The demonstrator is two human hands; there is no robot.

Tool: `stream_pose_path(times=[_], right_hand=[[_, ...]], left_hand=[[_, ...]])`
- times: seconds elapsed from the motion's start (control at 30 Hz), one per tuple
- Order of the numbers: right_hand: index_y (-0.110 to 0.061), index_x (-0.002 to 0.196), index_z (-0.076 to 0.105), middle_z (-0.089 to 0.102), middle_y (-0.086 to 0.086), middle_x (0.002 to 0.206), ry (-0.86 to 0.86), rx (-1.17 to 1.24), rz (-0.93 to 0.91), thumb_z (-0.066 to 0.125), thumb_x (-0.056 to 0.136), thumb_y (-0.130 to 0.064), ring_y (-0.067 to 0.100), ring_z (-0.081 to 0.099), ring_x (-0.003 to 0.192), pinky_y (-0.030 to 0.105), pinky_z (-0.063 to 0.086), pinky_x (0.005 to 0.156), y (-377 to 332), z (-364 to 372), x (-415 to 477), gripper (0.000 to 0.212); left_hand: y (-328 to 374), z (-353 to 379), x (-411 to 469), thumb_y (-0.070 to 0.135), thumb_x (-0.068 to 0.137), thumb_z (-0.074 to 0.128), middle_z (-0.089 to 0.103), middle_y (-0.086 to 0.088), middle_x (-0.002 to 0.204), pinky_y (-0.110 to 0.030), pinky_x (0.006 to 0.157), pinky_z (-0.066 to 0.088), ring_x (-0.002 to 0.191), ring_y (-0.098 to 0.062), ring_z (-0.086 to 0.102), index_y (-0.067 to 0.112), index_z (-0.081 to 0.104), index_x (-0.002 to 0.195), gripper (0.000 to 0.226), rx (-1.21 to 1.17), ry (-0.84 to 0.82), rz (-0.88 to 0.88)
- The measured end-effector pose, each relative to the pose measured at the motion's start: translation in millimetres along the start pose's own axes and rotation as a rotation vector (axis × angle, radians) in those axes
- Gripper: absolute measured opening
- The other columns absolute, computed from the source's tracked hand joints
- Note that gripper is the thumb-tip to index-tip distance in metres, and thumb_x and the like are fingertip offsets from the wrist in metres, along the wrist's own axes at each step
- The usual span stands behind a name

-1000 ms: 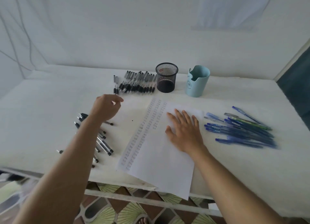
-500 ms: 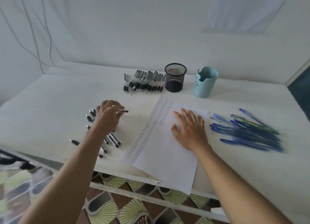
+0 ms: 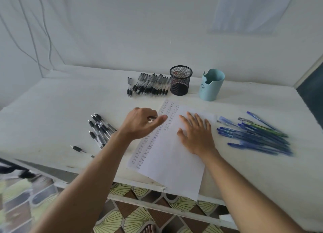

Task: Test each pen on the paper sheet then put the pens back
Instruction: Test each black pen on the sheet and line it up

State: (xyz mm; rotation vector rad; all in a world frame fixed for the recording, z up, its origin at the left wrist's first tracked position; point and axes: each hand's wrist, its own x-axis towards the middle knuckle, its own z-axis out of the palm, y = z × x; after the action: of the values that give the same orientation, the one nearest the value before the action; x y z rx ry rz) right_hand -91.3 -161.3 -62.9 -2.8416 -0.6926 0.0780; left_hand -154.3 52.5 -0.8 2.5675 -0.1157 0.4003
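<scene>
White table (image 3: 52,110); cables (image 3: 50,47) on wall; patterned floor tiles (image 3: 136,220) below.

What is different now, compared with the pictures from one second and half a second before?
The left hand, gripping a pen, moved right from the loose black pens to the left edge of the paper sheet. The right hand stayed flat on the sheet; the blue pens did not move.

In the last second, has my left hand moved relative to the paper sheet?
Yes. The left hand, gripping a pen, has moved right, from the loose black pens to the left edge of the paper sheet, thumb now over the written columns.
</scene>
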Motion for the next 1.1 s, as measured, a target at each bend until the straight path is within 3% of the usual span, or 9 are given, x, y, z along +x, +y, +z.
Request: stream_pose_path(times=[0.17, 0.27, 0.33, 0.4, 0.53, 0.63, 0.77, 0.9, 1.1], right_hand=[[-0.035, 0.156, 0.025, 0.016, -0.004, 0.167, 0.016, 0.006, -0.002, 0.001, 0.077, -0.059, 0.021, 0.011, 0.153, 0.05, 0.004, 0.122, -0.4, 1.0, 0.9, 0.086], [-0.035, 0.157, 0.023, 0.015, -0.004, 0.167, 0.012, 0.011, -0.003, 0.001, 0.077, -0.059, 0.021, 0.01, 0.153, 0.05, 0.004, 0.122, -0.3, 0.3, 1.3, 0.086], [-0.035, 0.157, 0.023, 0.014, -0.004, 0.167, 0.011, 0.011, -0.004, 0.0, 0.077, -0.059, 0.021, 0.008, 0.154, 0.05, 0.003, 0.123, -0.1, -0.1, 1.4, 0.087], [-0.035, 0.157, 0.022, 0.012, -0.005, 0.167, 0.006, 0.017, -0.003, -0.001, 0.077, -0.059, 0.021, 0.007, 0.154, 0.05, 0.001, 0.123, 0.3, 0.6, 1.4, 0.087], [-0.035, 0.158, 0.017, 0.006, -0.006, 0.168, -0.028, 0.012, -0.009, -0.003, 0.079, -0.059, 0.02, 0.001, 0.154, 0.049, -0.003, 0.122, 2.1, 2.2, 2.5, 0.085], [-0.035, 0.158, 0.016, 0.006, -0.005, 0.168, -0.035, -0.007, -0.006, 0.004, 0.086, -0.057, 0.021, 0.0, 0.154, 0.05, -0.002, 0.123, 2.7, 2.6, 3.8, 0.075], [-0.035, 0.157, 0.018, 0.009, -0.004, 0.167, -0.026, -0.016, -0.006, 0.001, 0.083, -0.059, 0.022, 0.003, 0.154, 0.051, 0.0, 0.122, 2.2, 2.9, 4.6, 0.08], [-0.035, 0.156, 0.02, 0.011, -0.004, 0.167, -0.014, -0.002, -0.008, 0.0, 0.08, -0.06, 0.023, 0.005, 0.154, 0.051, 0.001, 0.122, 2.6, 2.4, 3.9, 0.083], [-0.035, 0.156, 0.019, 0.009, -0.005, 0.168, -0.02, 0.003, -0.008, -0.002, 0.078, -0.059, 0.021, 0.004, 0.154, 0.05, -0.001, 0.122, 3.0, 2.5, 4.9, 0.084]], left_hand=[[10.7, 6.8, 8.6, 0.054, 0.085, 0.046, 0.04, 0.014, 0.053, -0.017, 0.054, 0.029, 0.049, -0.007, 0.038, 0.028, 0.048, 0.059, 0.036, -0.122, 0.092, 0.001], [12.3, 7.5, 14.3, 0.059, 0.087, 0.061, 0.054, 0.018, 0.09, -0.006, 0.064, 0.038, 0.07, 0.012, 0.052, 0.022, 0.068, 0.105, 0.041, -0.169, 0.067, 0.019], [12.7, 15.5, 19.3, 0.036, 0.092, 0.067, 0.061, 0.015, 0.104, -0.007, 0.062, 0.039, 0.06, 0.008, 0.052, 0.024, 0.065, 0.122, 0.032, -0.244, 0.116, -0.069], [14.4, 23.1, 22.7, 0.019, 0.1, 0.056, 0.068, 0.007, 0.104, -0.024, 0.062, 0.044, 0.057, -0.001, 0.053, 0.032, 0.064, 0.124, 0.028, -0.574, 0.189, -0.2], [10.4, 35.7, 24.9, 0.048, 0.105, 0.026, 0.063, -0.011, 0.102, -0.033, 0.068, 0.051, 0.081, -0.023, 0.064, 0.025, 0.062, 0.126, 0.047, -1.114, 0.179, -0.413], [11.1, 42.6, 26.8, 0.038, 0.106, 0.04, 0.067, -0.02, 0.084, -0.037, 0.067, 0.057, 0.069, -0.029, 0.068, -0.001, 0.066, 0.095, 0.049, -1.019, 0.166, -0.508], [6.3, 52.3, 25.8, 0.009, 0.085, 0.077, 0.071, -0.014, 0.078, -0.038, 0.066, 0.061, 0.07, -0.023, 0.07, -0.002, 0.062, 0.084, 0.019, -0.815, 0.15, -0.51], [7.7, 54.5, 22.2, -0.004, 0.078, 0.068, 0.06, -0.011, 0.058, -0.028, 0.043, 0.045, 0.048, -0.017, 0.057, -0.002, 0.052, 0.069, 0.019, -0.66, 0.201, -0.565], [1.4, 60.0, 24.1, -0.006, 0.061, 0.054, 0.033, -0.007, 0.052, -0.033, 0.049, 0.025, 0.054, -0.017, 0.033, 0.008, 0.03, 0.056, 0.029, -0.451, 0.166, -0.514]])
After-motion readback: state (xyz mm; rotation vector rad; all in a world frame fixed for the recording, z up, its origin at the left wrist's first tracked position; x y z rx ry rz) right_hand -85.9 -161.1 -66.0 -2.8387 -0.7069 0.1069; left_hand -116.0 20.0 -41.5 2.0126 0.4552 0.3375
